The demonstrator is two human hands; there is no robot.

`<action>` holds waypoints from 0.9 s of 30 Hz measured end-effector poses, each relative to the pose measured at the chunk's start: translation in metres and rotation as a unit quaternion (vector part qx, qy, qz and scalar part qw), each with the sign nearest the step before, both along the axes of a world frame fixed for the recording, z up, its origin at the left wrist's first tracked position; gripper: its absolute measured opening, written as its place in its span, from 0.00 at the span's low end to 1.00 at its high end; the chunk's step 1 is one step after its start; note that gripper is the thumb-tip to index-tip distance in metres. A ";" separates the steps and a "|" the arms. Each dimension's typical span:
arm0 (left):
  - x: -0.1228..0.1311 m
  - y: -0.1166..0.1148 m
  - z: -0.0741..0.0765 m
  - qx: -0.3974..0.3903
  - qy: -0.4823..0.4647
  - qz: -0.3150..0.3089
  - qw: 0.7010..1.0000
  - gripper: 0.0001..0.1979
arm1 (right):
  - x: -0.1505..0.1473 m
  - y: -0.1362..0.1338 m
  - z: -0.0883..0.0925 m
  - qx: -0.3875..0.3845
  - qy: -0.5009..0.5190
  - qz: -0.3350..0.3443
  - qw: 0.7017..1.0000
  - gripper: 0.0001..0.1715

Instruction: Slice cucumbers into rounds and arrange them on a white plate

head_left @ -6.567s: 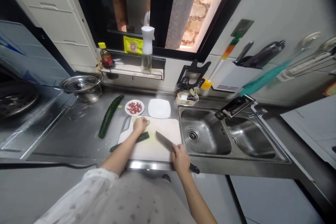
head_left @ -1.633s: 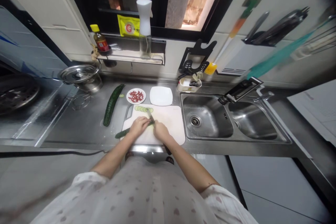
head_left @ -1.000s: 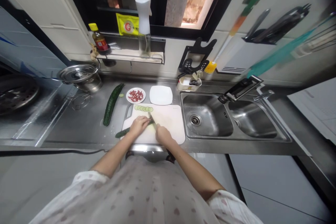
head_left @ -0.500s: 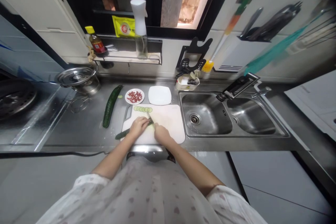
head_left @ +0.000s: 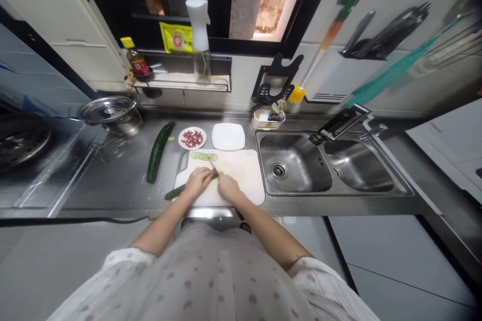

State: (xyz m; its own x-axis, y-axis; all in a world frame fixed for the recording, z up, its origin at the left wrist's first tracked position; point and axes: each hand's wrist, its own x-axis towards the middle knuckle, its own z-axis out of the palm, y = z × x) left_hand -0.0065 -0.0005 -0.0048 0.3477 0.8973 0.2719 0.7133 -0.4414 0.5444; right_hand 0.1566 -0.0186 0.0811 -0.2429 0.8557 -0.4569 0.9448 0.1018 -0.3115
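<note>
My left hand (head_left: 199, 182) is closed over a dark green cucumber (head_left: 174, 193) that lies slantwise on the white cutting board (head_left: 248, 175). Its far end shows just past my fingertips. In my right hand (head_left: 228, 188) is a knife (head_left: 213, 166), gripped by the handle, its blade against that end of the cucumber. A row of thin cucumber slices (head_left: 204, 156) overlaps near the board's back edge. My right hand covers the knife's handle.
Behind the board stand a small plate of chopped red pieces (head_left: 192, 138) and a white square plate (head_left: 228, 137). A whole cucumber (head_left: 160, 152) lies to the left, beyond it a lidded steel pot (head_left: 113, 113). The double sink (head_left: 297, 165) is on the right.
My right hand and the knife have shifted slightly left, closer to my left hand. My left hand keeps its hold on the cucumber.
</note>
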 end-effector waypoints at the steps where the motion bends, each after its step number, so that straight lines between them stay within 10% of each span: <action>1: 0.000 0.000 0.000 0.001 -0.001 0.000 1.000 0.12 | -0.002 0.002 0.000 0.008 0.009 -0.003 1.000 0.22; 13: 0.000 0.000 0.002 -0.010 -0.007 0.003 1.000 0.12 | 0.020 -0.029 -0.006 -0.022 -0.023 0.009 0.999 0.20; 27: -0.001 0.000 0.000 -0.008 0.000 0.000 1.000 0.12 | 0.001 -0.001 0.001 0.003 0.009 -0.004 1.000 0.21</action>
State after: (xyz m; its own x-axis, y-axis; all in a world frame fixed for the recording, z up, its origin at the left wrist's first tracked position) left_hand -0.0076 -0.0002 -0.0051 0.3470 0.9018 0.2575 0.7134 -0.4321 0.5518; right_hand 0.1575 -0.0192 0.0820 -0.2434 0.8603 -0.4478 0.9400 0.0954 -0.3277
